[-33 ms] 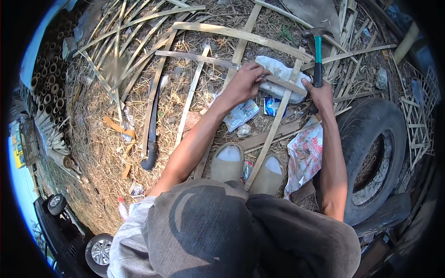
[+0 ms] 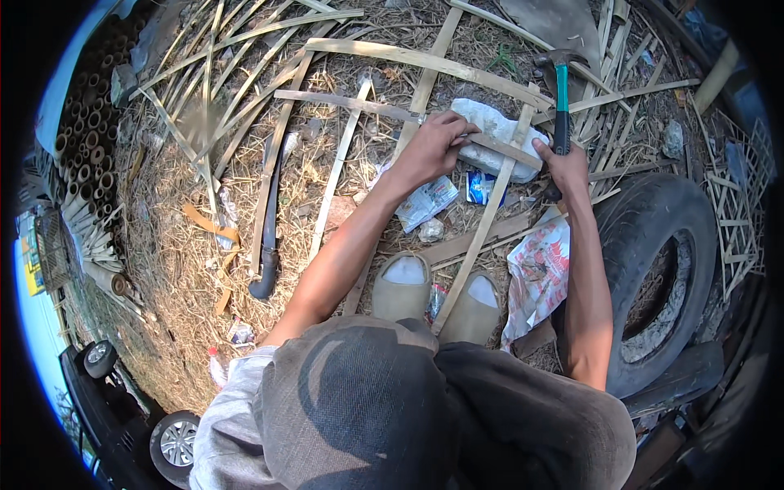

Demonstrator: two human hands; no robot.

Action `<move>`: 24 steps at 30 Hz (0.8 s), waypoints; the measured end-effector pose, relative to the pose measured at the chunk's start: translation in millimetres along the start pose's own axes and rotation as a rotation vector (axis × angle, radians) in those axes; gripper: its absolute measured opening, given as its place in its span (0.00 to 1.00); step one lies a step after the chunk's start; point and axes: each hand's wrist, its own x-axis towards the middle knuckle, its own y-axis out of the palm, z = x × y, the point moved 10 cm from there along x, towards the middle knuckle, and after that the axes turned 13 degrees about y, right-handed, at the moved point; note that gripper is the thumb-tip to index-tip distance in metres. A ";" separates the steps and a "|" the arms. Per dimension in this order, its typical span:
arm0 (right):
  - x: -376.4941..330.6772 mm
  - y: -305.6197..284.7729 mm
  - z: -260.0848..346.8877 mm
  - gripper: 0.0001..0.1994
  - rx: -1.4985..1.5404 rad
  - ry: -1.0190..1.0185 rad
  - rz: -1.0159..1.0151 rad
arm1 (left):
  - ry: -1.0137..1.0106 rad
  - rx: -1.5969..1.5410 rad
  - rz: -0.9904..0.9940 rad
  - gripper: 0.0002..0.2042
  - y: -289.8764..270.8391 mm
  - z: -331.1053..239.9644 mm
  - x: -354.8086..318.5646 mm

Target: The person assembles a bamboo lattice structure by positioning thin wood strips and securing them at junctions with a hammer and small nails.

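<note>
Unchanged from the preceding view: left hand [image 2: 429, 151] pinching a nail on bamboo slat [image 2: 498, 149] over white stone [image 2: 490, 131]; right hand [image 2: 563, 167] gripping raised hammer [image 2: 559, 90].

White-blue packet [image 2: 429, 202]: crumpled flat on straw, just below the left hand [image 2: 429, 147], printed side up.
Small blue wrapper [image 2: 479, 186]: rectangular, dark blue with white patches, beside a bamboo slat.
Red-white sack [image 2: 539, 273]: creased printed plastic, near the tyre [image 2: 653, 278], right of the shoes.
Tiny wrapper [image 2: 240, 331]: lower left on straw, colours unclear.
</note>
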 end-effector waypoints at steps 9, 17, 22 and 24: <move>-6.9 -0.8 3.5 0.24 0.022 0.042 0.026 | -0.043 -0.061 -0.092 0.10 -6.9 -6.0 -0.5; -12.5 -5.0 16.1 0.31 0.069 0.063 0.065 | -0.040 -0.078 -0.161 0.08 -8.3 -2.3 -2.8; -53.6 -21.5 46.8 0.34 -0.050 0.029 -0.058 | -0.020 -0.069 -0.139 0.07 -5.9 4.6 -6.5; -58.7 -20.8 44.9 0.38 -0.064 0.008 -0.076 | -0.011 -0.085 -0.130 0.07 -4.1 2.2 -3.3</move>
